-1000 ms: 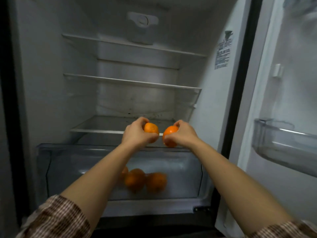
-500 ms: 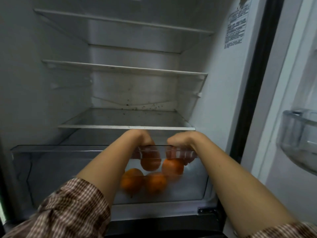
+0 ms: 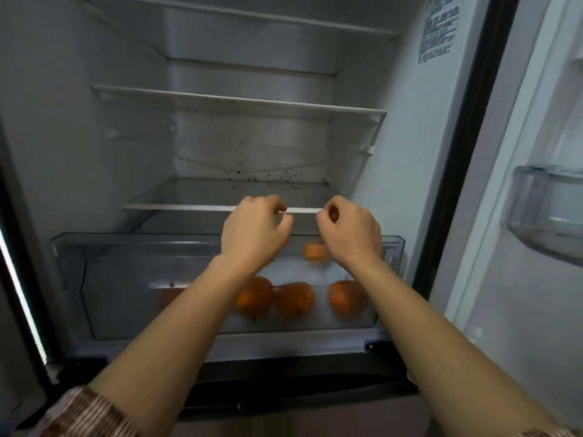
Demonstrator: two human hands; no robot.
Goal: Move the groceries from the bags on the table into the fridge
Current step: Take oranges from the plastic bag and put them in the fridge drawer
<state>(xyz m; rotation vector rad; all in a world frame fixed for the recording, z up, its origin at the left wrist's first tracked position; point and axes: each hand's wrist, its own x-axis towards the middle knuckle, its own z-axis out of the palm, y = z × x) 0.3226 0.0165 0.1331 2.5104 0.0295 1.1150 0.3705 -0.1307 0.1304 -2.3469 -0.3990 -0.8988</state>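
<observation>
Your left hand [image 3: 252, 230] and right hand [image 3: 350, 230] hover over the clear crisper drawer [image 3: 110, 294], each grip slack and empty, because the oranges [image 3: 295, 299] lie on its floor, walled in against rolling.

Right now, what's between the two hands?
Head view: only the white front edge of the shelf shows in the gap between the left hand and the right hand; otherwise bare.

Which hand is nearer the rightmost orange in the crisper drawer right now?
Right. The right hand hovers almost straight above the rightmost orange, over the rim of the drawer; the left hand is up and off to the orange's left. Neither touches it.
</observation>
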